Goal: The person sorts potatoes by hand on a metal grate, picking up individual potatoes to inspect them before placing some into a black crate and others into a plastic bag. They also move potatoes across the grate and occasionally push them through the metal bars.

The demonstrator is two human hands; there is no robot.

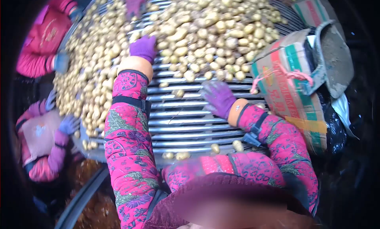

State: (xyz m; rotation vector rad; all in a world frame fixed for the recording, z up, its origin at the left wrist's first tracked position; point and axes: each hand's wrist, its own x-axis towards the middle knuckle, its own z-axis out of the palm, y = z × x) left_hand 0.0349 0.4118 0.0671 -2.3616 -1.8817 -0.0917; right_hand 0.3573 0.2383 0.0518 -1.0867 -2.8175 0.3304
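Purple gloves cover both of my hands. My left hand (144,48) reaches forward to the edge of the spread of potatoes (213,31), touching or just above them. Its fingers point down and away, so their grip is hidden. Over the metal bars of the grate (186,122), my right hand (217,97) lies palm down with the fingers spread, slightly blurred and holding nothing. Just in front of it is the near edge of the potato heap, and a single potato (179,93) rests on the bars to its left.
More potatoes (91,70) cover the left side. A printed sack (289,78) with a grey scoop-like container (334,57) stands at the right. Co-workers' gloved hands show at the left (61,63), lower left (69,125) and top (135,3). Several potatoes lie along the near rim.
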